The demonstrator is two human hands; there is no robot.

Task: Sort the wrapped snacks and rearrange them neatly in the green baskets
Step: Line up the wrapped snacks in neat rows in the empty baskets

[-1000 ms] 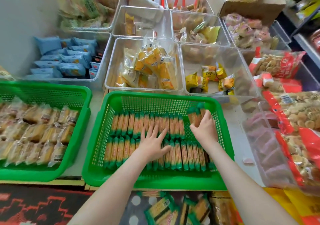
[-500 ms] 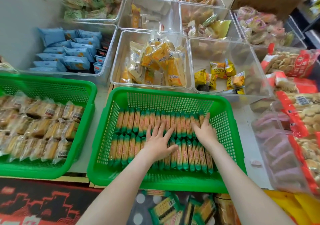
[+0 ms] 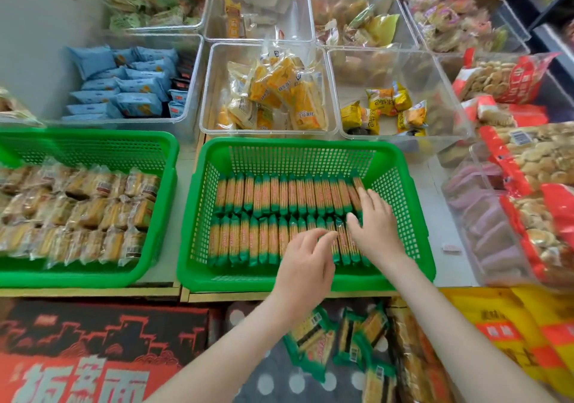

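While both bare forearms are being stretched forward across the near rim of the middle green basket [image 3: 298, 146], the right hand [image 3: 377, 228] is being held flat, palm down, on the green-ended biscuit packs [image 3: 279, 197] lying inside it. Its fingers [image 3: 365, 194] are being held straight and slightly spread, with nothing gripped. The longest fingertips are being rested on the packs at the right end of the far row, and the thumb is being laid at the line where the far row is meeting the near row.

The left hand [image 3: 306, 261] is being held just to the left of that thumb, its wrist above the basket's front wall. Its fingers [image 3: 323, 236] are being bent loosely, tips turned toward the right hand, and nothing is being gripped by them. Whether the tips are touching the near-row packs cannot be told.

The packs are being displayed in two tidy rows, side by side, running from well left of the left fingers to beneath the right palm. Bare mesh is being shown to the right of the right fingers.

Well left of the left hand, a second green basket [image 3: 93, 135] is being occupied by rows of clear-wrapped cakes [image 3: 87, 213]. Beyond the fingertips, yellow-wrapped snacks [image 3: 279, 91] are being held in a clear tub [image 3: 267, 46]. Behind the wrists, loose biscuit packs [image 3: 313, 337] are lying on a dotted cloth [image 3: 279, 381].
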